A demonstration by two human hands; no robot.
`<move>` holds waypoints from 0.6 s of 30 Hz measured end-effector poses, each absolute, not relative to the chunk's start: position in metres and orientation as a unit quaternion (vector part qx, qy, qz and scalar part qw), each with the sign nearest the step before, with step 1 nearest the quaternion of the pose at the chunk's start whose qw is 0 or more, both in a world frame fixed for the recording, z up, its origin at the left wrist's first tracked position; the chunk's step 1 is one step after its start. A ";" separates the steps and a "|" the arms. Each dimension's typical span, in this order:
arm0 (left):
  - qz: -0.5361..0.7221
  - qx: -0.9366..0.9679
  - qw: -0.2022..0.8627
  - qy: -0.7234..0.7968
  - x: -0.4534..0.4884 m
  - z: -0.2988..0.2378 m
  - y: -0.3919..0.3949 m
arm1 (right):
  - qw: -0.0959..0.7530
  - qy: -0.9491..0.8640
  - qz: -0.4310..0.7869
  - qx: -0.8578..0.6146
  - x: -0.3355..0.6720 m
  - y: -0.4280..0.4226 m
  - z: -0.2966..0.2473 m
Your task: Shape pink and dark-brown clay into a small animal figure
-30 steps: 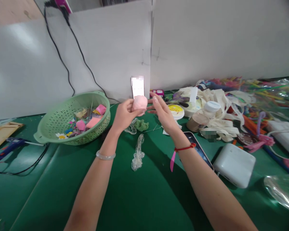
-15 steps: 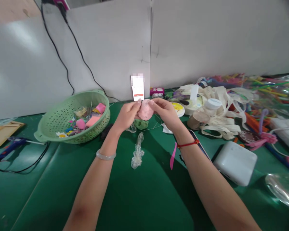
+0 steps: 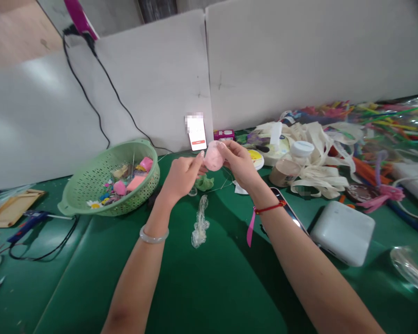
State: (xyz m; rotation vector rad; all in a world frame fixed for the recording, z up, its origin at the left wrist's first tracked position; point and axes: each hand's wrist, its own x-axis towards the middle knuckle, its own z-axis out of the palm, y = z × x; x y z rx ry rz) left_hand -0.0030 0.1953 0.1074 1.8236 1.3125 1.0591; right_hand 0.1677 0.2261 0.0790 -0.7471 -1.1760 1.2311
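The pink piece (image 3: 214, 156) was pale, rounded and soft-looking, its surface faintly mottled — held up between the two hands above the table, in front of the wall. The left hand (image 3: 183, 174), fingers curled, had its thumb tip at the piece's left edge; whether it gripped there, I could not tell. The right hand (image 3: 243, 168) pinched the upper right edge between thumb and fingers.

The table (image 3: 212, 287) was a glossy green. At its left lay a shallow wooden tray (image 3: 14, 208) and a blue glue gun (image 3: 29, 227), then a green perforated basket (image 3: 83, 188) of small colourful pieces. A strip of crumpled clear plastic (image 3: 200, 222) lay in the middle, a crumpled green piece (image 3: 205, 183) behind it. Pale straps (image 3: 320, 181) and a white box (image 3: 343, 234) filled the right. Black cables hung down the off-white wall (image 3: 153, 83).

The upright phone (image 3: 197, 134) against the wall had a bright screen, blurred at the top — its red bar's lettering was too small to read. Right of it, a magenta box (image 3: 224, 134) and a yellow-and-white disc (image 3: 256, 157) carried illegible print.
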 end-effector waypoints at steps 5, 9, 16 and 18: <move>0.398 0.726 0.259 0.497 -0.007 0.108 0.195 | 0.596 -0.504 0.532 -0.329 0.163 0.225 0.077; 0.401 0.729 0.240 0.500 -0.010 0.110 0.193 | 0.594 -0.498 0.539 -0.329 0.159 0.224 0.076; 0.393 0.741 0.197 0.508 -0.008 0.117 0.187 | 0.604 -0.547 0.466 -0.346 0.148 0.223 0.072; 0.388 0.745 0.174 0.514 -0.008 0.119 0.186 | 0.600 -0.557 0.457 -0.348 0.146 0.224 0.070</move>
